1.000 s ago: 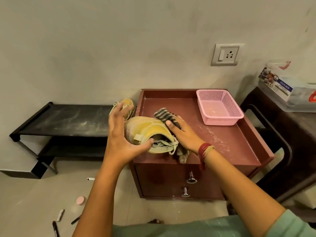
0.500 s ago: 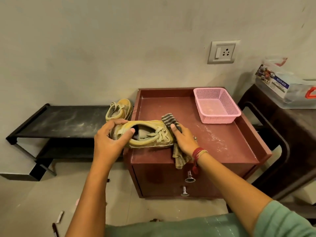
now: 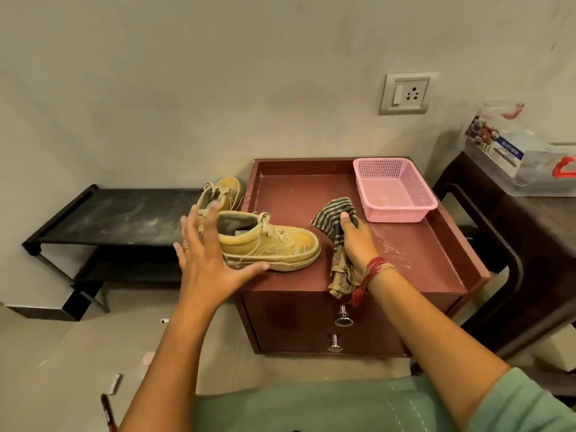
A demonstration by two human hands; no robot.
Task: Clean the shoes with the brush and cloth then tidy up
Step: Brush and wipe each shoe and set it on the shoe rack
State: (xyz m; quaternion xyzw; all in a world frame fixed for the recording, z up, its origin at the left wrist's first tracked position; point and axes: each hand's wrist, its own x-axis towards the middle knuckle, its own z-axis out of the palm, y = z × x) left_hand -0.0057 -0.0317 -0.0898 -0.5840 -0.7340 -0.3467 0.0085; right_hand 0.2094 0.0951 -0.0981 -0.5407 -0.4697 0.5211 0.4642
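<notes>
At the bottom left of the frame, a marker (image 3: 107, 410) and a small white stick (image 3: 115, 383) lie on the floor. Centre frame, the left hand (image 3: 205, 263) is wide open with fingers spread, holding nothing, at the heel of a tan shoe (image 3: 274, 244); contact can't be told. The shoe stands upright on its sole at the front left of the red table (image 3: 405, 260), toe pointing right. Just right of the toe, the right hand (image 3: 355, 247) grips a striped cloth (image 3: 333, 219), fingers curled over it, one end of the cloth hanging over the table's front edge. Two metal knobs (image 3: 343, 319) are on the table's front below. Further back, a pink basket (image 3: 392, 194) sits at the table's rear right corner. A second tan shoe (image 3: 224, 191) is on the right end of a black rack (image 3: 118, 216), just beside the table's left edge. A clear box (image 3: 514, 157) is at right of frame, a wall socket (image 3: 406, 93) above.
</notes>
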